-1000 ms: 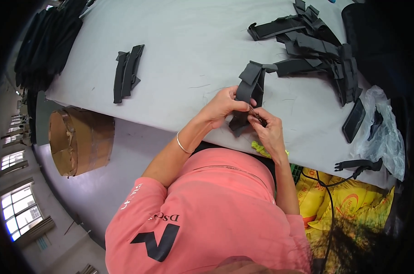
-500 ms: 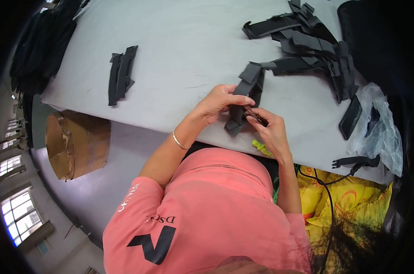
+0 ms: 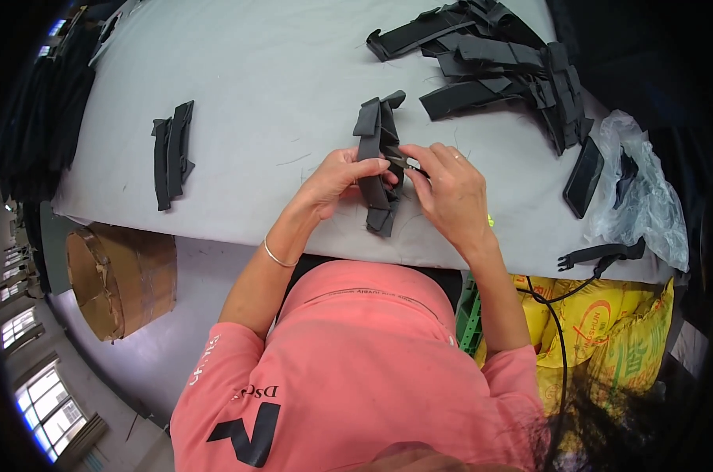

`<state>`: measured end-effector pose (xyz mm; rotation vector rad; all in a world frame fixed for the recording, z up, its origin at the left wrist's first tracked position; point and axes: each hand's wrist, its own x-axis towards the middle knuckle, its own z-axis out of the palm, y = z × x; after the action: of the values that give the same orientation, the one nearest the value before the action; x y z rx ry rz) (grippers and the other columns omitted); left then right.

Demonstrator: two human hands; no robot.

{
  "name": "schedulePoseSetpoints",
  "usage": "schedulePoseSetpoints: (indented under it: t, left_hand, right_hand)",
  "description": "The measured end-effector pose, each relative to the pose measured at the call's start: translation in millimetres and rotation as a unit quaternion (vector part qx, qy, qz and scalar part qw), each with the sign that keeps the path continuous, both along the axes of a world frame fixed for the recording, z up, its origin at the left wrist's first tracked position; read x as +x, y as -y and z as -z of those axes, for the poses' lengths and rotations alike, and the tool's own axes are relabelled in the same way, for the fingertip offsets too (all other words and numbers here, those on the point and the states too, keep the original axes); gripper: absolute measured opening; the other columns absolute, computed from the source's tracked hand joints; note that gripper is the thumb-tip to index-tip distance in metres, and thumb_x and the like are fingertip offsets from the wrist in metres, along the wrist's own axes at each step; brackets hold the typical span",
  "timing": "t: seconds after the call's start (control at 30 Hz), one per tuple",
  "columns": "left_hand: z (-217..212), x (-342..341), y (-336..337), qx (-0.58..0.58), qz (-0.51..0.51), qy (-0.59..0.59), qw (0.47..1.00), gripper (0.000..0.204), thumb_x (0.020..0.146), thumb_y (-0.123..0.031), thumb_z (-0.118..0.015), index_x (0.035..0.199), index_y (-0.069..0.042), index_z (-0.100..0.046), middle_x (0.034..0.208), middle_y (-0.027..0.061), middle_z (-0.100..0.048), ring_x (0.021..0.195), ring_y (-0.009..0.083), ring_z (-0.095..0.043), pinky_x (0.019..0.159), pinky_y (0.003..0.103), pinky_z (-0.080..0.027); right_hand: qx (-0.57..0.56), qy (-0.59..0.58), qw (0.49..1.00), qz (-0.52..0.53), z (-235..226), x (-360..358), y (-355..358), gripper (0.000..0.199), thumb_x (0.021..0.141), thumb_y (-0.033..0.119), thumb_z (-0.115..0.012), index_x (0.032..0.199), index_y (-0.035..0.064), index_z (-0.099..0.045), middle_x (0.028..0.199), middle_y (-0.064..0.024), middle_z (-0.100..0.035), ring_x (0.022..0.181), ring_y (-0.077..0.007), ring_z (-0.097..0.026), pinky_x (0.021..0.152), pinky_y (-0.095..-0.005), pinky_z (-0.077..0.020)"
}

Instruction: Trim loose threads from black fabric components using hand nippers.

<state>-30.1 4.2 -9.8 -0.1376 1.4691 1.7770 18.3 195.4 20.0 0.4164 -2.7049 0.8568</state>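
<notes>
Pale grey work table [image 3: 254, 63] forms the working surface. Reference item for all positions: the dark grey, folded fabric strip [image 3: 370, 141], located at the near edge of the table, in front of the person's body. It is held lengthwise, pointing away from the body; whether its lower end touches the table cannot be told.

Left hand [image 3: 333, 179]: thumb and fingers closed on the strip from its left side, thumb uppermost. A thin, light-coloured bangle [image 3: 274, 253] encircles the wrist.

Right hand [image 3: 455, 189]: thumb and index finger pinched together on a small, dark metal hand tool [image 3: 399, 160], its tip directed at the strip's right side. Contact between tip and fabric cannot be confirmed.

Beyond the strip and to its right: a heap of dark grey fabric strips [image 3: 490, 51]. Left of the strip, well apart: a pair of dark fabric pieces [image 3: 181, 145], side by side.

Farther right of the strip: a black, flat rectangular device [image 3: 583, 177], a crumpled clear plastic bag [image 3: 651, 216] and a black strap with an end buckle [image 3: 608, 253].

Below table level, right of the strip: yellow printed sacks [image 3: 600, 315]. Below and far left of it: a brown cardboard box [image 3: 140, 275].
</notes>
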Motion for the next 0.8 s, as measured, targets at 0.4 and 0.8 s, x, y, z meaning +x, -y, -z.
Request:
schedulePoseSetpoints:
  t: [0.4,0.8]
  left_hand:
    - [-6,-8,6,-0.014,0.02,0.05,0.998,0.042,0.083,-0.032,-0.067,0.11,0.0,-0.058,0.092,0.0134,-0.069,0.075,0.0126,-0.064,0.066,0.026,-0.052]
    - [3,-14,14,0.058,0.032,0.06,0.996,0.035,0.089,-0.024,-0.058,0.111,0.003,-0.056,0.093,0.0186,-0.068,0.08,0.017,-0.065,0.074,0.031,-0.055]
  right_hand:
    - [0.165,-0.009,0.986,0.0,23,-26,-1,0.016,0.076,0.011,-0.064,0.092,0.0115,-0.064,0.079,-0.0035,-0.06,0.074,-0.0223,-0.057,0.069,-0.0363,-0.0397]
    - [0.184,0.006,0.981,-0.066,14,-39,17,0.023,0.067,0.007,-0.066,0.089,0.0092,-0.063,0.077,-0.0048,-0.059,0.074,-0.0223,-0.059,0.065,-0.0342,-0.0457]
